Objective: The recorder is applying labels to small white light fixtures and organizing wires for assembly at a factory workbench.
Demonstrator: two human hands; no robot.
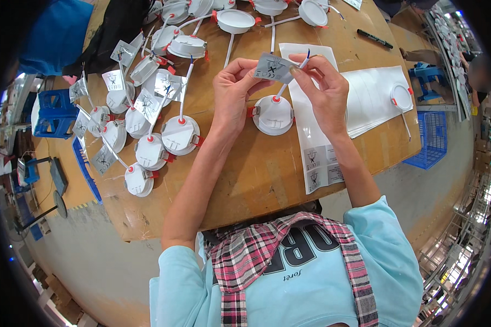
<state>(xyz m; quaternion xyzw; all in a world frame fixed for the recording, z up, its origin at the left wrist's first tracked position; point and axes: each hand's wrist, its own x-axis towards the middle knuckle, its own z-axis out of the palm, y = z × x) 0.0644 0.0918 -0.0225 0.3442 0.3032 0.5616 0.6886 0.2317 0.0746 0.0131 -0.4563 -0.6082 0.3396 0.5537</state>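
A silver printed label is pinched between the thumb and fingers of my left hand. My right hand is closed around the upper end of a white cable, its thumb against the label's right edge. Blue wire tips stick up above those fingers. Below both hands, the cable runs down to a round white downlight with red clips, lying on the table. Under my right wrist is a label sheet, mostly bare backing, with several silver labels left near its lower end.
Several labelled downlights crowd the brown table on the left. More downlights lie along the far side. At right are white sheets, a single downlight and a black marker. A blue crate stands on the floor.
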